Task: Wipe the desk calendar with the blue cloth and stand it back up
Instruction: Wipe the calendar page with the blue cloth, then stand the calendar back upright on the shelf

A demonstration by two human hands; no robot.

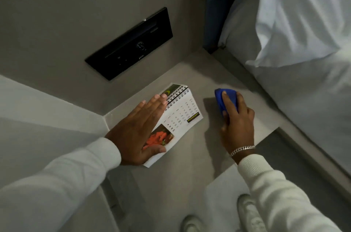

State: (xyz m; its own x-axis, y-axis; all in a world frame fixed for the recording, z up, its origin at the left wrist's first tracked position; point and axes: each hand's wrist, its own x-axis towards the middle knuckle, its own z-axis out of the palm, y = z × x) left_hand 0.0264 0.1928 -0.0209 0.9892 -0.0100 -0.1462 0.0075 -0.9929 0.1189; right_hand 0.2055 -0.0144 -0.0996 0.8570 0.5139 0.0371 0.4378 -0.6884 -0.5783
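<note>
Grey bedside shelf (180, 171) fills mid-frame. Your right hand (237, 127) curls around the bunched blue cloth (226, 100), just right of centre, apart from the desk calendar (180, 116). Your left hand (138, 133) lies flat, fingers spread and gripping nothing, over the calendar's left part at centre. A black wall panel (131, 43) sits upper left; white bedding (303, 42) fills the right.
</note>
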